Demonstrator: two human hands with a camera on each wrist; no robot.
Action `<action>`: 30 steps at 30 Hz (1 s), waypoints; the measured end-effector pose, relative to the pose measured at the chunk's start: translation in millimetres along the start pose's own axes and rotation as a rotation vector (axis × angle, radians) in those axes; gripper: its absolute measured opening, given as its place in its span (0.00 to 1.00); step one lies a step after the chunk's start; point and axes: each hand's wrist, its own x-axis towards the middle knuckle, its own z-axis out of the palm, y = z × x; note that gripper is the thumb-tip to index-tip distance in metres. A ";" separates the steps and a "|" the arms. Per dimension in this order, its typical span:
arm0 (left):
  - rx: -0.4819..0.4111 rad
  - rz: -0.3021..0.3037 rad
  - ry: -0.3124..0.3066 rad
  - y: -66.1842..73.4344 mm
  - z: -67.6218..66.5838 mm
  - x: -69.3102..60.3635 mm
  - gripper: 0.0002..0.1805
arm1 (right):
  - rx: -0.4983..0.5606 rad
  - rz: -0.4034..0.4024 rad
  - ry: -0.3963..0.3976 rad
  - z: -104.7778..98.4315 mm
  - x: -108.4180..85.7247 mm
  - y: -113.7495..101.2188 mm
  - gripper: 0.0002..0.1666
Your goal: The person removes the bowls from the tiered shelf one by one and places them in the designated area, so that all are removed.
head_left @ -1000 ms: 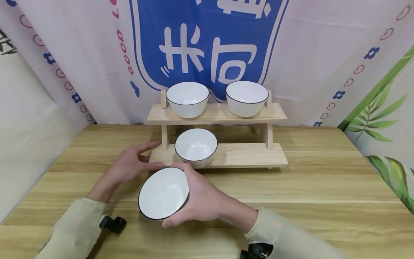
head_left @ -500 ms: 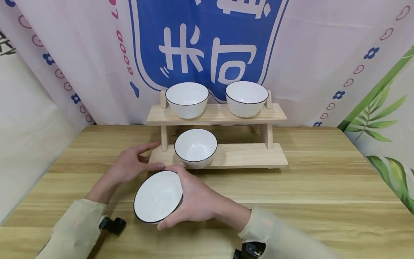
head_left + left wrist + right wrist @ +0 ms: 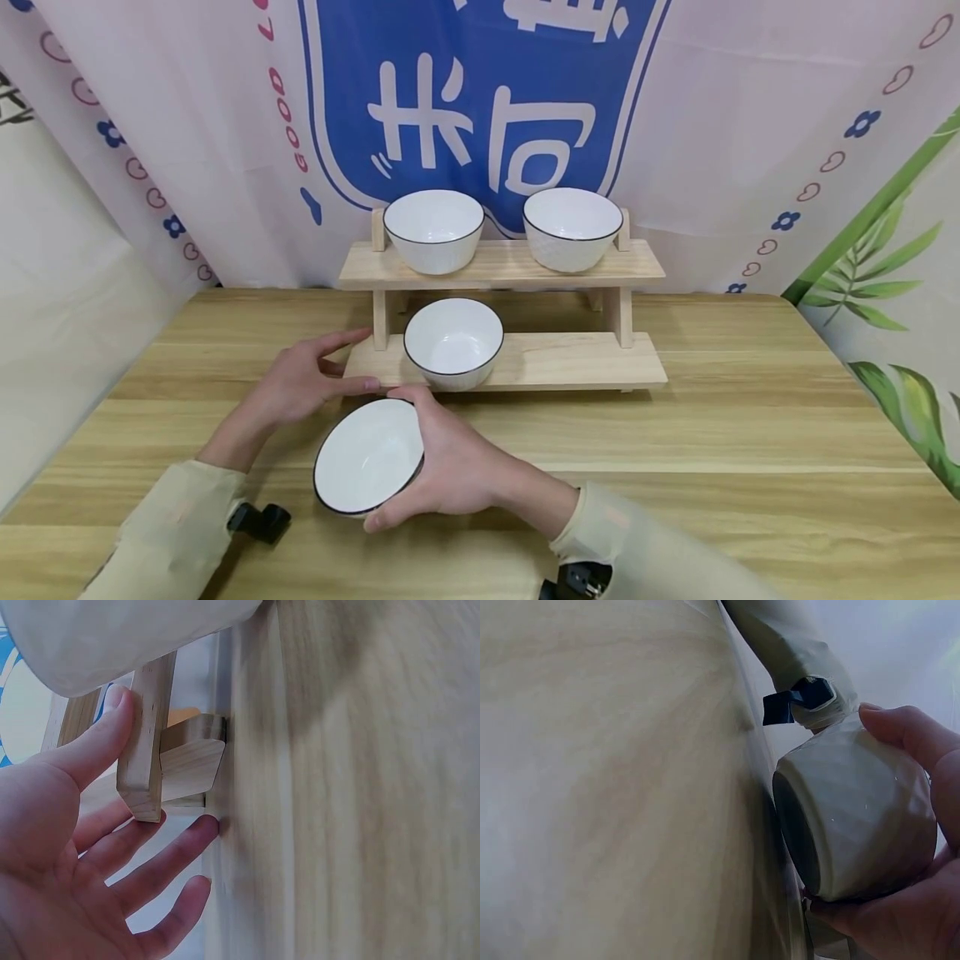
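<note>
In the head view my right hand [image 3: 453, 462] grips a white bowl [image 3: 367, 458] with a dark rim, thumb and fingers spread across its right side. The bowl tilts to the left in front of the two-tier wooden shelf [image 3: 570, 360]. In the right wrist view the bowl's patterned outside [image 3: 870, 814] and base are seen, just off the table. My left hand [image 3: 303, 379] holds the left end of the lower board; in the left wrist view its thumb lies on one face, with fingers [image 3: 161, 874] on the other side. Another white bowl [image 3: 453, 337] stands upright on the lower tier.
Two more white bowls, one left [image 3: 435, 233] and one right [image 3: 573, 229], stand on the upper tier. A printed curtain [image 3: 712, 150] hangs behind the wooden table [image 3: 750, 433]. Bare board shows to the right of the lower bowl.
Over the last second my right hand has shifted slightly left and toward me with the tilted bowl. My left hand and the shelf have stayed in place.
</note>
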 end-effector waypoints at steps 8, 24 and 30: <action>0.001 0.005 -0.006 1.5 -0.5 3.0 0.51 | -0.045 0.022 -0.028 -5.8 -2.2 1.1 0.66; -0.002 -0.005 -0.005 0.6 -0.1 1.7 0.51 | -0.127 0.074 -0.075 -11.8 -5.0 1.0 0.74; -0.003 -0.003 -0.008 -1.5 -0.5 2.4 0.52 | -0.154 0.084 -0.073 -11.8 -4.9 -0.2 0.76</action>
